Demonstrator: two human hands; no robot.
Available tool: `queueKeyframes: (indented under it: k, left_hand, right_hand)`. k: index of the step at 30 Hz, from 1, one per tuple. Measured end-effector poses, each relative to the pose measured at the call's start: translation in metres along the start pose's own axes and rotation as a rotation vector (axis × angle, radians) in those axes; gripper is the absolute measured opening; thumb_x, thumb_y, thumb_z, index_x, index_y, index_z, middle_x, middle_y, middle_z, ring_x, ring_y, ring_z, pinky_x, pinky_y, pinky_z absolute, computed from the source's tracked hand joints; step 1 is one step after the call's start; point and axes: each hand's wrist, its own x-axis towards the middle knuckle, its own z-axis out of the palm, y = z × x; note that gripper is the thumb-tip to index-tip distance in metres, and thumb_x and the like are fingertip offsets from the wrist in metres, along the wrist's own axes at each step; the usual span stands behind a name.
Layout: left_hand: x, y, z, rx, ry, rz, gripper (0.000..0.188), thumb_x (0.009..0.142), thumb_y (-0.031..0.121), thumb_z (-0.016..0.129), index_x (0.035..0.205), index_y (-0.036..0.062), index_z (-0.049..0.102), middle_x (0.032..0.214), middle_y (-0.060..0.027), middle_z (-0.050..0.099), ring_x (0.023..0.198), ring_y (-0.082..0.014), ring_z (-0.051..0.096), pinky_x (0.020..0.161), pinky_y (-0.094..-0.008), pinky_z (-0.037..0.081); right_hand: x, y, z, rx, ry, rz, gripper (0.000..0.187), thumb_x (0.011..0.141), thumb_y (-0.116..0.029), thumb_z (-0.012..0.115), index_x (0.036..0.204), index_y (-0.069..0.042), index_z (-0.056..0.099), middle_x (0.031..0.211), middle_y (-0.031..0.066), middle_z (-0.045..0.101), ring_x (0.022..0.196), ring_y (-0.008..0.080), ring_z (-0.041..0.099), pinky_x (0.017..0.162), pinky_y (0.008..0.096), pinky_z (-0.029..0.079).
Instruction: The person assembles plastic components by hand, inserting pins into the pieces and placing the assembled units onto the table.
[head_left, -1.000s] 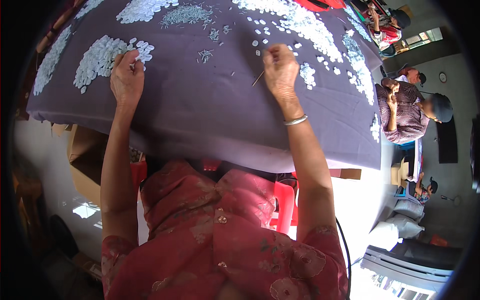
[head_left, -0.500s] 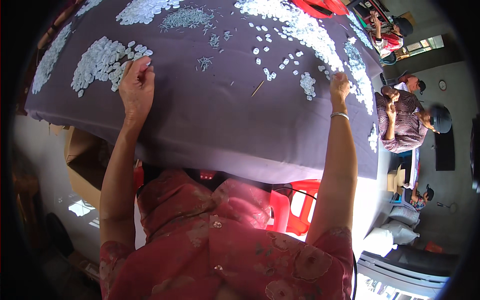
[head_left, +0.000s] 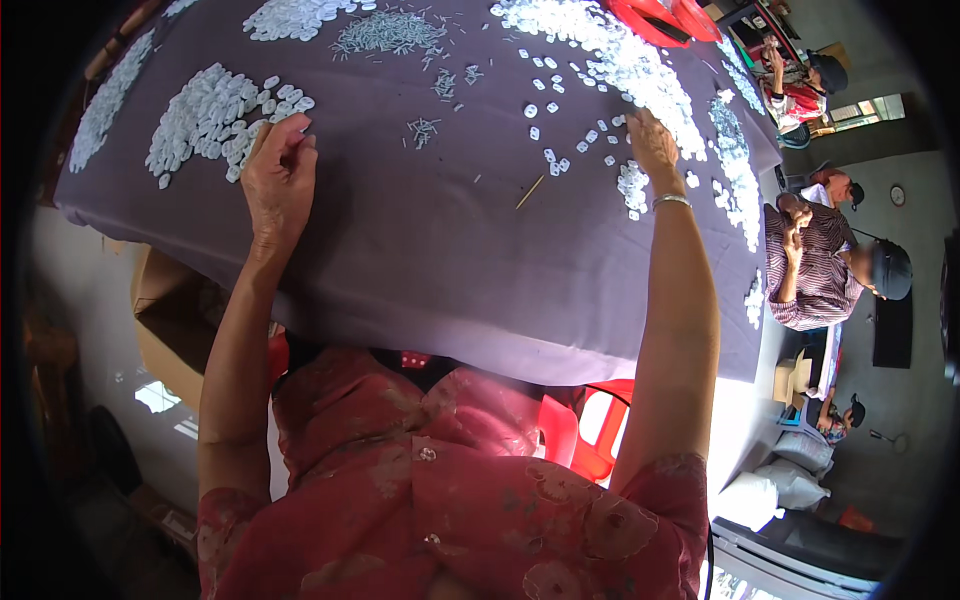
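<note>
We curl our left hand (head_left: 276, 185) and right hand (head_left: 654, 148) (grip unclear) over the worktop (head_left: 430, 245), many white pieces (head_left: 203, 112) lying loose, finished ones indistinguishable.

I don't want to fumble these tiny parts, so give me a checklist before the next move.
1. Left hand near the left white pile: ok, at its near right edge.
2. Left fingers securely holding a piece: cannot tell, too small and partly hidden.
3. Right hand near the larger white spread: ok, at its edge.
4. Loose white pieces gathered in: not ok, several lie apart, left of the right hand.
5. Thin stick clear of both hands: ok, on the cloth between them.
</note>
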Motion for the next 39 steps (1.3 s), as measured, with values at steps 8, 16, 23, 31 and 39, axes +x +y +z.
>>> queueKeyframes:
  k: [8,16,23,31,39]
  left_hand:
    - [0.003,0.004,0.011,-0.073,-0.004,0.052,0.024,0.078,-0.005,0.062,0.100,0.0044,0.062,0.078,-0.0053,0.053,0.064,-0.0138,0.055,0.058,-0.0247,0.046]
    - [-0.001,0.000,0.003,-0.081,-0.007,0.021,0.022,0.078,-0.005,0.062,0.099,0.0033,0.062,0.080,-0.0057,0.055,0.064,-0.0137,0.055,0.058,-0.0255,0.046]
    - [-0.001,-0.006,0.003,-0.069,-0.033,-0.013,0.022,0.078,-0.003,0.062,0.098,0.0037,0.063,0.081,-0.0067,0.057,0.065,-0.0157,0.057,0.059,-0.0270,0.047]
    - [-0.003,-0.007,0.002,-0.072,-0.045,-0.015,0.021,0.077,-0.003,0.062,0.097,0.0036,0.062,0.081,-0.0070,0.058,0.067,-0.0165,0.059,0.060,-0.0277,0.048]
    - [-0.001,-0.005,0.005,-0.064,-0.047,0.017,0.020,0.077,-0.003,0.061,0.096,0.0038,0.063,0.081,-0.0068,0.059,0.067,-0.0169,0.059,0.060,-0.0284,0.048]
  right_hand:
    - [0.025,-0.004,0.026,-0.031,0.074,-0.175,0.040,0.092,-0.043,0.037,0.109,-0.014,0.059,0.109,0.0167,0.064,0.102,0.0384,0.059,0.087,0.0469,0.047]
    - [-0.024,-0.079,0.002,0.022,0.022,-0.096,0.032,0.089,-0.036,0.043,0.102,-0.012,0.059,0.101,0.0161,0.065,0.097,0.0376,0.061,0.082,0.0464,0.048]
    - [-0.082,-0.093,0.002,0.191,0.158,-0.264,0.016,0.086,-0.020,0.052,0.093,-0.006,0.057,0.093,0.0136,0.065,0.086,0.0362,0.063,0.074,0.0452,0.049]
    - [-0.109,-0.044,0.002,0.322,0.284,-0.082,0.018,0.090,-0.019,0.051,0.102,-0.007,0.058,0.090,0.0150,0.064,0.082,0.0359,0.062,0.075,0.0444,0.048]
    - [-0.115,-0.009,0.000,0.225,0.382,-0.124,0.010,0.082,-0.015,0.061,0.085,-0.006,0.057,0.082,0.0118,0.060,0.072,0.0328,0.060,0.066,0.0425,0.048]
